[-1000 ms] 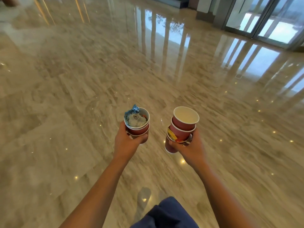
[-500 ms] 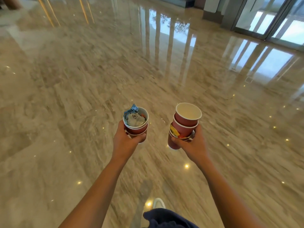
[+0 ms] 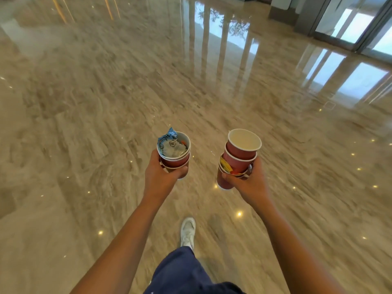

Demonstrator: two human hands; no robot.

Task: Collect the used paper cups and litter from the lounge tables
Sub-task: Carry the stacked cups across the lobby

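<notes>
A polished beige marble floor (image 3: 106,102) fills the frame. It mirrors tall window columns at upper centre and small points of ceiling light across the lower half. Glass doors (image 3: 350,24) stand at the upper right corner.

Two bare forearms reach up from the bottom edge toward the centre of the frame. Slightly left of centre, the left hand (image 3: 161,177) grips the left stack of cups (image 3: 176,160), with its fingers curled round the lower wall. These are red paper cups with white rims, nested one inside another, and we see the stack held upright. A crumpled blue wrapper (image 3: 167,141) sits in the top cup, with one corner rising above the rim at its upper left.

Slightly right of centre, the right hand (image 3: 248,183) grips the right stack of cups (image 3: 239,153), the thumb on the near side and the fingers wrapped behind. This taller stack leans a little, its mouth toward the right of the frame. We see that its top cup is open, with a pale inside. A yellow wrapper (image 3: 224,166) is wedged between two rims on the stack's left side. The two stacks are near each other but apart, and both are held in the air above the floor.

At lower centre, a white shoe (image 3: 187,232) rests on the floor, and a dark blue trouser leg (image 3: 182,270) lies below it.
</notes>
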